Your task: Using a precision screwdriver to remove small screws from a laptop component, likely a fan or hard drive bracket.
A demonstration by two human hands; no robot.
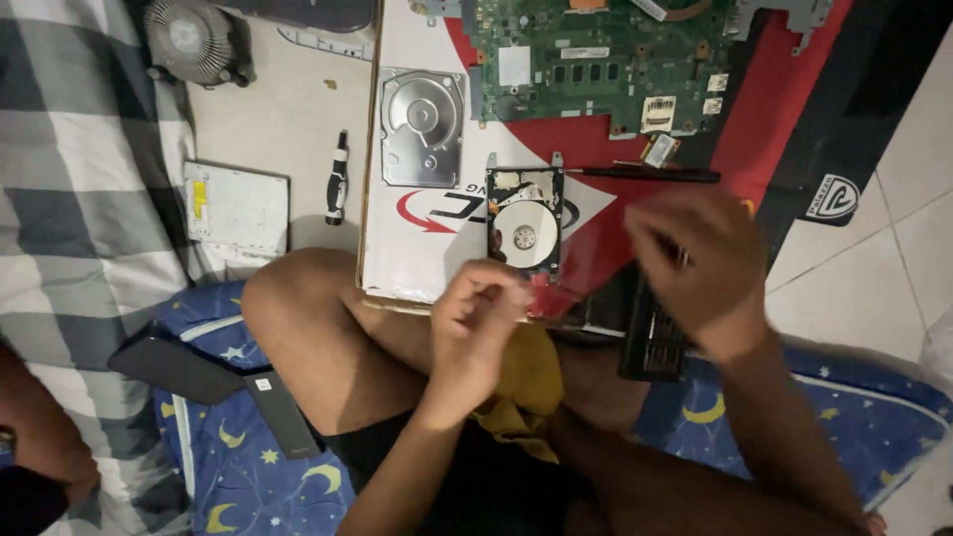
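On the white-and-red cardboard box lid [407, 258], at the centre of the head view, lay item one: a small opened hard drive [525, 219], its silver platter exposed and facing up. Its long axis ran 12 to 6 o'clock; the arm-and-magnet end pointed to 12, the platter end toward the seated person at 6.

Item two: left hand [475, 320], at 7 o'clock of the drive and just beside its near edge, its grip drawn together in a pinch; whether anything small sat between the fingertips could not be told.

Item three: right hand [695, 260], at 3 o'clock of the drive and apart from it, blurred, fingers curled around a small dark object, seemingly a tool.

Handling judgement: the platter was best left untouched, the drive steadied by its frame, and any tool brought straight down over a screw.

Surrounding stock:
- larger open hard drive [422, 127] at 10 o'clock
- green circuit board [606, 62] at 12 to 1
- black screwdriver [338, 179] at 9 to 10, on the floor
- cooling fan [194, 42] far at 10
- yellow cloth [526, 382] at 6, on the lap
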